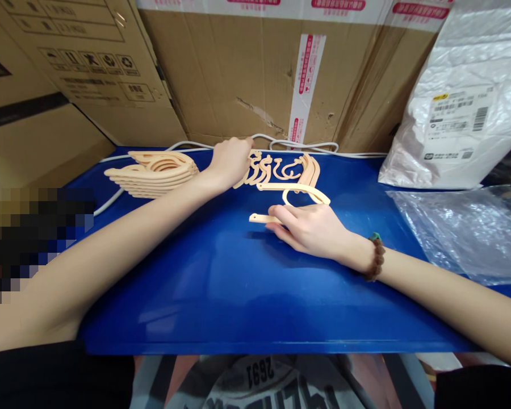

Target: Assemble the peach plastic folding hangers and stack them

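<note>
My right hand (313,230) pinches a cream plastic hanger arm (256,218) just above the blue table, its holed end sticking out to the left. Right behind it lies another hanger arm (276,186) with a curved loop. My left hand (231,163) reaches to the back of the table, over the left end of a row of small cream hooks (264,170). Its fingers curl down out of sight, so what they hold is hidden. Beside the hooks is a small pile of curved cream pieces (310,170). A neat stack of cream hangers (153,182) sits behind my left forearm.
Large cardboard boxes (238,74) wall off the back and left. A white cable (357,154) runs along the table's (238,295) rear edge. At the right stand a white plastic parcel bag (447,130) and a flat clear plastic bag (464,233).
</note>
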A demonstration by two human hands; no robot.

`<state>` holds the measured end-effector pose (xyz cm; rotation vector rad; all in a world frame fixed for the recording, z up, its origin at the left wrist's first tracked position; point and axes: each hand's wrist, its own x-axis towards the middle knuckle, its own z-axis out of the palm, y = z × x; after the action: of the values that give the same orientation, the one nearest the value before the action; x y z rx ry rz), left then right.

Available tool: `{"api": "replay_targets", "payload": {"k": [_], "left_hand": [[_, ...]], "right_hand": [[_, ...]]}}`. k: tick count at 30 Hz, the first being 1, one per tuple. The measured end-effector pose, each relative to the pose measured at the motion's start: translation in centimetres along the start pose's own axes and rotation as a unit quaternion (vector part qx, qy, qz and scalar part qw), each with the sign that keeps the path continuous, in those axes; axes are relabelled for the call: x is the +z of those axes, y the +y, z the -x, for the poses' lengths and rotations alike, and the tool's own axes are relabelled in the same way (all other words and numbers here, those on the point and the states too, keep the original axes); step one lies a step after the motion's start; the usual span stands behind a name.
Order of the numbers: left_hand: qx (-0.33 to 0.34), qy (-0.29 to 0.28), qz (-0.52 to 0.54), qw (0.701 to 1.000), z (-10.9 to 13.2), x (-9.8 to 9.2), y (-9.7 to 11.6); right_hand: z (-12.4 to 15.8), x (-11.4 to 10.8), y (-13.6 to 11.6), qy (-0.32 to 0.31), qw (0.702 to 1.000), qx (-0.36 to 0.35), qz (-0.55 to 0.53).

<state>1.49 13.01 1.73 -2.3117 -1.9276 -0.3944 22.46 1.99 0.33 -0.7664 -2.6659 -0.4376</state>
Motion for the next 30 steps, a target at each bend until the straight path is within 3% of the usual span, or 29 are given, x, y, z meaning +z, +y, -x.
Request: {"api": "replay_targets", "payload": {"k": [8,12,15,23,30], "left_hand": [[0.010,0.024,-0.023,0.999,1.0,-2.3,1.2],[0.059,0.070,0.006,0.996,3.3,-4.0,1.7],[0.087,0.084,0.024,0.992,5.7,-4.2,2.0],[0.122,0.032,0.128,0.984,11.6,-3.8,3.0],[0.061,-0.014,0.073,0.995,12.6,-3.2,2.9]], "right_hand": [[0.0,-0.2,0.1,-0.037,0.999,0.008,-0.015],[-0.4,-0.2,0.2,-0.063,0.998,-0.011,0.009],[-0.8,-0.4,0.2,-0.093,0.995,-0.019,0.014],[0.2,-1.1,0.4,-0.138,0.990,-0.007,0.011],[1.4,-0.9,0.9,-0.108,0.993,0.038,-0.002]]}}
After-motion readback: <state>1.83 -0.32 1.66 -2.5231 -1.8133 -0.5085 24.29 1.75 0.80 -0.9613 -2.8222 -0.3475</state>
